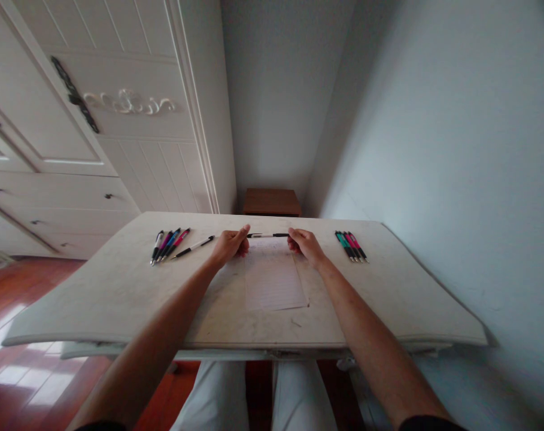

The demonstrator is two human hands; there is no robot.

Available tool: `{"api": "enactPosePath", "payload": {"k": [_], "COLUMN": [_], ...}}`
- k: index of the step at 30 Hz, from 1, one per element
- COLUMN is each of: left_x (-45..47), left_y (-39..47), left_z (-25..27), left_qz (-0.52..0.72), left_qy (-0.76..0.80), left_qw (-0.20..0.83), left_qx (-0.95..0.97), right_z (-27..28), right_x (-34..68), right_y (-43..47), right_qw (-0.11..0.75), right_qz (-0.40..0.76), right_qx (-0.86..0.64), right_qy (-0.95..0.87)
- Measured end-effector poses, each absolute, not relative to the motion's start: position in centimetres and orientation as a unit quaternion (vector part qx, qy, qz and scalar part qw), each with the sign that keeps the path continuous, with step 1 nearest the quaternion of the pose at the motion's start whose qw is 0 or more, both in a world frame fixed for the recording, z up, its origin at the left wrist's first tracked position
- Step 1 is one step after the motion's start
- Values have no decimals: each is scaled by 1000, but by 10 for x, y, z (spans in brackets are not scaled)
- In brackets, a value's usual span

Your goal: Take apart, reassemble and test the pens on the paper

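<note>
A sheet of pale lined paper lies on the worn white desk; its faint markings are too blurred to read. Over the paper's far edge, a slim white-and-black pen spans both hands: the left hand has its fingers closed around one end, the right hand pinches the other, so both ends are partly hidden. Left of the paper lie a loose white pen with a black grip and a tight cluster of multicoloured pens, partly overlapping; right of it, a row of green and pink pens, hard to separate.
</note>
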State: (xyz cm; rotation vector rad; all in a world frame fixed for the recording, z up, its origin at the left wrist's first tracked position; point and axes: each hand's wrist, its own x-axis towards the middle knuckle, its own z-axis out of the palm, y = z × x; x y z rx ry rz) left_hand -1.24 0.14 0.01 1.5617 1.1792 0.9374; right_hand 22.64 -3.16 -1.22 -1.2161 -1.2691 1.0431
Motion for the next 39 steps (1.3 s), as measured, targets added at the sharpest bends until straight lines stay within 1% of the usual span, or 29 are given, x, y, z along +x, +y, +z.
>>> {"api": "enactPosePath", "payload": {"k": [3,8,11,14,17,20,22,26,28,35,39], "left_x": [-16,-17,-14,-13,-15,-19,-23,-30,-32,-31,-30], "left_y": [3,2,1,2,6,14,19,26,26,22,20], "left_z": [-1,-1,-2,-5,-10,-15,-18,-19,-19,-11,-7], "left_qz": [399,418,420,396,377,389,400,407,395,401,399], "left_qy": [482,476,442,426,437,438,442,423,401,329,326], "left_qw": [457,398,429,453,440,424,393,243,199,150,149], "left_qx": [633,663,666,676,688,690,700,772,802,842,844], "right_z": [-14,-15,-15,-15,-14,-13,-11,-10,-10,-12,-10], "right_x": [227,227,228,230,232,237,240,246,248,249,248], "right_y": [-30,-29,-30,-30,-29,-28,-28,-28,-28,-28,-30], "right_qw": [522,534,535,531,528,534,541,546,538,504,500], "right_qz": [435,429,428,422,417,409,399,371,355,314,304], "right_qx": [-513,-521,-521,-529,-534,-539,-543,-559,-574,-604,-607], "right_qy": [-525,-509,-509,-510,-512,-507,-504,-502,-505,-532,-537]}}
